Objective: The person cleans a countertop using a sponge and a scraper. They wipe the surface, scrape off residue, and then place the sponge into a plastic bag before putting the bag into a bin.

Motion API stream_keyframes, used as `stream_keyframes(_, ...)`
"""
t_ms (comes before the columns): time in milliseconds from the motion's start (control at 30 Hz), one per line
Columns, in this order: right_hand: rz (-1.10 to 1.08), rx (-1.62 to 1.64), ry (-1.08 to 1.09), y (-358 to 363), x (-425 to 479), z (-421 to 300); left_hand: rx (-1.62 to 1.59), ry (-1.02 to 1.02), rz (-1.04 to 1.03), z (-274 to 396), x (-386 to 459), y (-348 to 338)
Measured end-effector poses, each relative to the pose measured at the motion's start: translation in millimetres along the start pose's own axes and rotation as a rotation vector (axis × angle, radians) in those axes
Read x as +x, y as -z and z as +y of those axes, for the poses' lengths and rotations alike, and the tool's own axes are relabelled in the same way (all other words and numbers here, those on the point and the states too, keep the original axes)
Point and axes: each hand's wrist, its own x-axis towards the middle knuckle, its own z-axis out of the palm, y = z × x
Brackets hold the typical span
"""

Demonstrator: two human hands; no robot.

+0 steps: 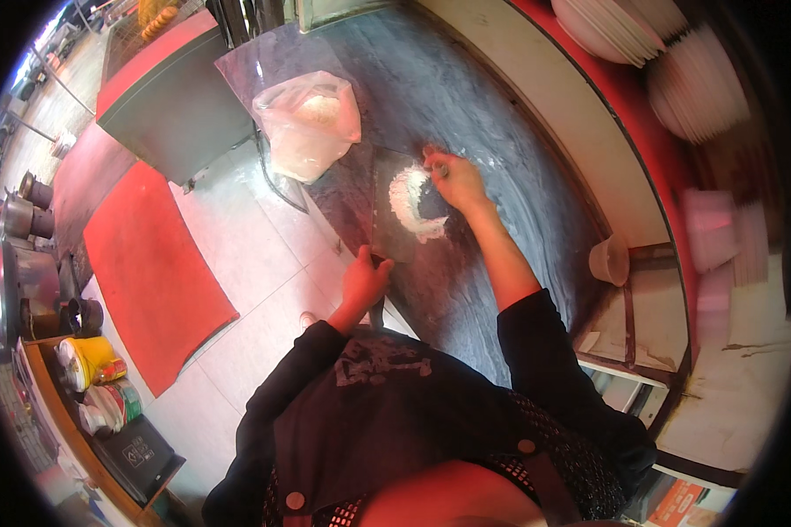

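Note:
My left hand (364, 280) is closed around the dark handle at the near end of a broad, flat grey blade (383, 204), which looks like a cleaver's. The blade lies along the counter's left edge. White powder resembling flour (405, 201) forms a curved heap across the blade and the counter. Just right of the heap, my right hand (460, 181) grips a small tool (442, 170); its round handle end shows, while the rest is blurred or hidden. Beyond the blade stands an open clear plastic bag (310, 141) of white powder.
The dark marbled counter (521, 178) runs along a wall ledge. A small cup (610, 260) sits at its right side. Stacked white bowls (699, 85) line the shelf on the right. On the left are a metal cabinet (178, 112), a red mat (151, 277) and a yellow bucket (89, 362).

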Motion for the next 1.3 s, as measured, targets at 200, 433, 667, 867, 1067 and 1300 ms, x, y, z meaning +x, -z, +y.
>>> stream_keyframes(200, -0.178, -0.031, 0.072, -8.0, -20.7, -42.7, 0.076, -0.033, 0.036, -5.7, 3.2, 0.2)
stream_keyframes(433, -0.078, 0.139, -0.189, 29.3, -43.8, -39.4, 0.055, -0.051, 0.030, -2.4, 1.7, 0.1)
stream_keyframes(667, -0.082, -0.218, -0.160, -4.3, -62.3, -28.2, 0.039, -0.081, 0.062, -4.8, 3.0, -3.6)
stream_keyframes(867, 0.017, 0.359, -0.187, -20.6, -62.2, -55.7, 0.138, -0.125, 0.088, -14.9, -2.8, -9.9)
stream_keyframes(1067, -0.124, 0.457, -0.063, 14.7, -41.3, -65.7, 0.036, 0.027, 0.054, 1.2, -10.6, 8.3)
stream_keyframes(1300, -0.099, -0.036, -0.074, -13.4, -37.1, -13.6, 0.002, -0.047, 0.117, -10.0, -7.6, -11.8)
